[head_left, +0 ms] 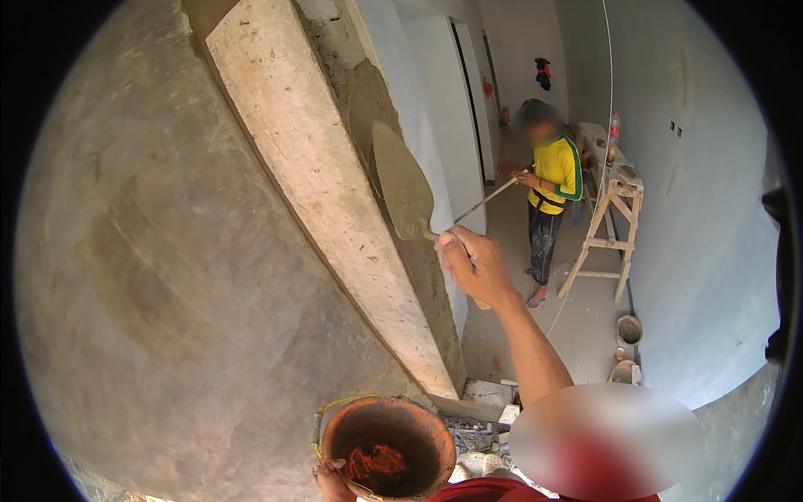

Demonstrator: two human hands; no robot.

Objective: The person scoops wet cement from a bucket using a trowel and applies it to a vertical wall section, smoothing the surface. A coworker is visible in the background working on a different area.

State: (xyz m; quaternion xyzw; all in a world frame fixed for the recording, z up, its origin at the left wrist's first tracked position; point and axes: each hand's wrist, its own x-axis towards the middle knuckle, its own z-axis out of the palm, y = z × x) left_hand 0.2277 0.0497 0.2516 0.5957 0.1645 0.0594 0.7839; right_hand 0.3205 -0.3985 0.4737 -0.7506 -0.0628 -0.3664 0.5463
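My right hand (477, 266) is closed round the handle of a pointed trowel (400, 180). Its leaf-shaped blade, grey with mortar, lies against the wet mortar strip (360, 92) on the narrow wall edge. Beside that strip a long pale board (314, 167) runs slanting along the corner. Low in the view, my left hand (332, 480) grips the left rim of an orange-brown bucket (439, 431). Inside the bucket is something reddish and wet that I cannot make out clearly. A wire handle with yellow string hangs at the bucket's left side.
A smooth grey plastered wall (150, 251) fills the left. Beyond the corner, a person in a yellow shirt (556, 167) holds a long stick (485, 203). Behind them stands a wooden trestle (615, 226) by the pale blue wall. A string (608, 92) hangs down; buckets (629, 330) stand on the floor.
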